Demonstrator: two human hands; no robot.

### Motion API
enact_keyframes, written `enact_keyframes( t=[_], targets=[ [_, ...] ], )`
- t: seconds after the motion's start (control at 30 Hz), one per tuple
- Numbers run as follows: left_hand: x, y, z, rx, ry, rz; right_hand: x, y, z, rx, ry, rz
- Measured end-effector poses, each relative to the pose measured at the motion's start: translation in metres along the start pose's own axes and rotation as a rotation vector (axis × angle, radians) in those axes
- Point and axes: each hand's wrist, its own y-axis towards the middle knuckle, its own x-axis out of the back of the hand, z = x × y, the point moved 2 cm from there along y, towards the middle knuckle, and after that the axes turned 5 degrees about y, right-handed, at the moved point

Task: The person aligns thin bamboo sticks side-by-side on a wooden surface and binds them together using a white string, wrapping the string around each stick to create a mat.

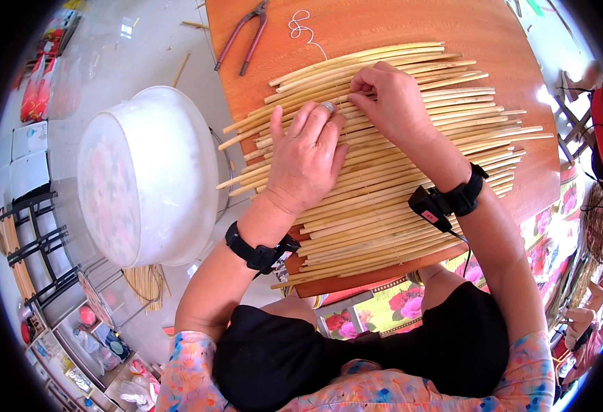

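Observation:
A mat of pale yellow stalks (384, 185) lies across the wooden table in front of me, the stalks side by side with uneven ends. Resting on its left half is my left hand (308, 154), fingers bent a little and spread over the stalks. My right hand (392, 99) is over the upper middle of the mat, thumb and forefinger pinched together. Whatever is in that pinch is too small to make out. A thin white thread (301, 29) lies in loops beyond the mat, one end running down to the top stalks.
Pincers with dark red handles (252, 38) lie at the far left of the brown table (370, 20). Left of the table stands a large white translucent tub (157, 178). A bundle of stalks (147, 285) is on the floor below it. Flowered cloth (404, 302) shows under the near edge.

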Motion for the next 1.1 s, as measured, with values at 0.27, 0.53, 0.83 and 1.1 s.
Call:
enact_keyframes(
  t=[0.27,0.53,0.83,1.1],
  targets=[
    [-0.003,-0.001,0.002,0.028,-0.013,0.018,0.002,-0.014,0.017,0.250,-0.095,-0.022],
    [0.000,0.000,-0.001,0.097,-0.028,0.027,0.004,-0.011,0.017,0.278,-0.166,0.024],
    [-0.004,0.001,-0.002,0.039,0.020,0.042,0.001,0.002,0.009,0.279,-0.182,0.028],
    [-0.002,0.002,-0.002,0.039,0.034,0.041,0.002,0.001,0.008,0.264,-0.150,0.001]
  ],
)
